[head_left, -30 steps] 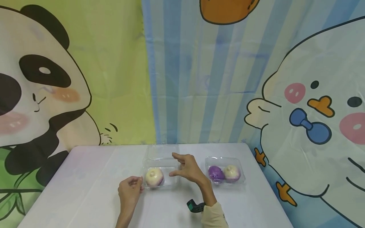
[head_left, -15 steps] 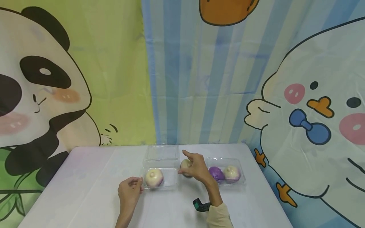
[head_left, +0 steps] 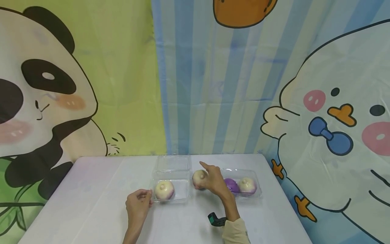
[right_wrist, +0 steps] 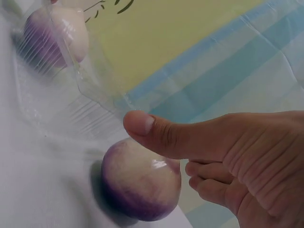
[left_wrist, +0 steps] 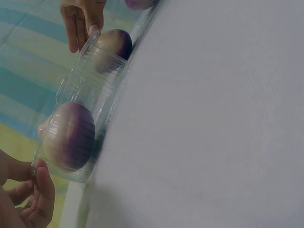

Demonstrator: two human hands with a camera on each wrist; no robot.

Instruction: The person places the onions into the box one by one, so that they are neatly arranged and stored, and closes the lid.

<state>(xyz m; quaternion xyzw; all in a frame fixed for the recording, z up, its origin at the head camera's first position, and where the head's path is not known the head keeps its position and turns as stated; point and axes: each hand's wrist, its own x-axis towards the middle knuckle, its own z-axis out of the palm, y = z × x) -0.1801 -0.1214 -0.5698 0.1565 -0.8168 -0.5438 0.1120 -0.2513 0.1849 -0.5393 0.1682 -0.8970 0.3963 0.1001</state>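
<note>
A clear plastic clamshell box [head_left: 182, 190] stands with its lid [head_left: 173, 163] folded back. In its left half sits a round, onion-like vegetable [head_left: 164, 190], cream on top and purple below. My left hand [head_left: 138, 205] pinches the box's near left rim between thumb and fingers, as the left wrist view shows. A second onion-like vegetable [right_wrist: 141, 183] stands on the table just right of the box. Beside it is my right hand [head_left: 214, 179], index finger extended. In the right wrist view its thumb [right_wrist: 166, 135] reaches above that vegetable; its other fingers are loosely bent.
To the right stands another clear plastic box [head_left: 259, 184] with a purple vegetable [head_left: 232, 185] and a cream-and-purple one [head_left: 247, 186] in it. A white cloth covers the table [head_left: 100, 196]. Cartoon-printed curtains [head_left: 122, 101] rise behind and at the sides.
My right hand has moved right from over the open box's right side. The vegetable on the table, hidden behind it before, has come into view. My left hand stays at the rim.
</note>
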